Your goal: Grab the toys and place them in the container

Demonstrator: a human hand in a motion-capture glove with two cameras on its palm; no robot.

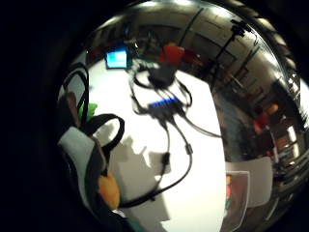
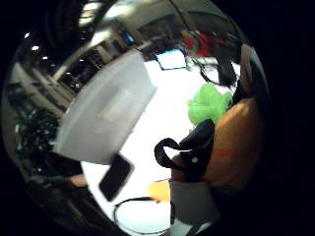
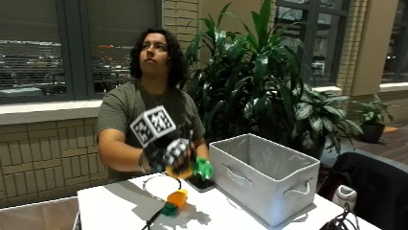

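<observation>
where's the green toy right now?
Outside view: the green toy is in the gloved right hand, raised above the table, just beside the white container.

A lobby or office common area. Tall leafy green plants (image 3: 255, 72) stand behind the white table (image 3: 121, 206). Large dark-framed windows (image 3: 70, 43) line a beige brick wall (image 3: 38, 143).

The container (image 3: 263, 178) is pale grey fabric on a white table (image 3: 115, 206). The held toy (image 3: 203, 167) is bright green; another toy (image 3: 175, 199) is orange with a green end
</observation>
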